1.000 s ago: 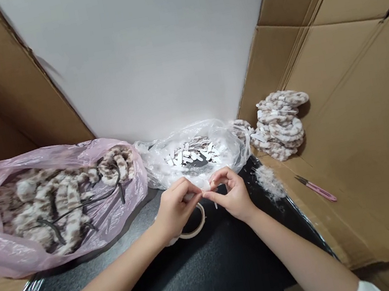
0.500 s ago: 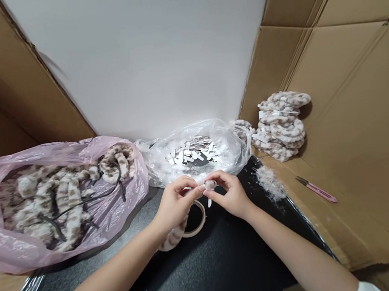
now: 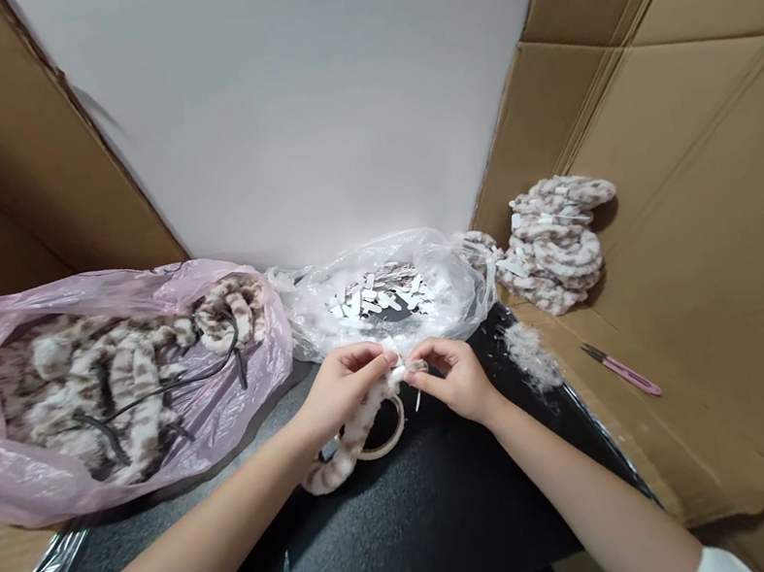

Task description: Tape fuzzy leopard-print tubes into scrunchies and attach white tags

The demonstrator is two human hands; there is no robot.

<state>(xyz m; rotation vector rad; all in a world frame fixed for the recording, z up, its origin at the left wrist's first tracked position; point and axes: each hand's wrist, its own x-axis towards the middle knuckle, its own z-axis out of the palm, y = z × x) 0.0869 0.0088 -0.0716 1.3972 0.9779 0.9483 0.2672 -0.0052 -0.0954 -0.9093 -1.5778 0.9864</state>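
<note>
A white-and-brown spotted furry tube (image 3: 340,466) lies curled on the black table top (image 3: 467,517), its upper end lifted between my two hands. My left hand (image 3: 345,386) pinches that end with thumb and forefinger. My right hand (image 3: 459,379) is closed at the other side, thumb and forefinger on the tube's end, where small white material shows. A thin white strip hangs just below the right fingertips. Under the tube sits a roll of tape (image 3: 395,439), partly covered. Exactly what lies between the fingertips is too small to make out.
At left, a pink plastic bag (image 3: 130,279) holds furry pieces and dark cords. Behind my hands, a clear bag (image 3: 305,314) holds white strips (image 3: 376,295). To the right are piled furry tubes (image 3: 556,245), loose fluff (image 3: 531,356) and pink-handled thread snips (image 3: 623,370). Cardboard walls (image 3: 691,192) flank the table.
My hands have drawn slightly apart and turned the tube's end, so more of the tube and white material shows. The tube now rises from the table towards my fingers.
</note>
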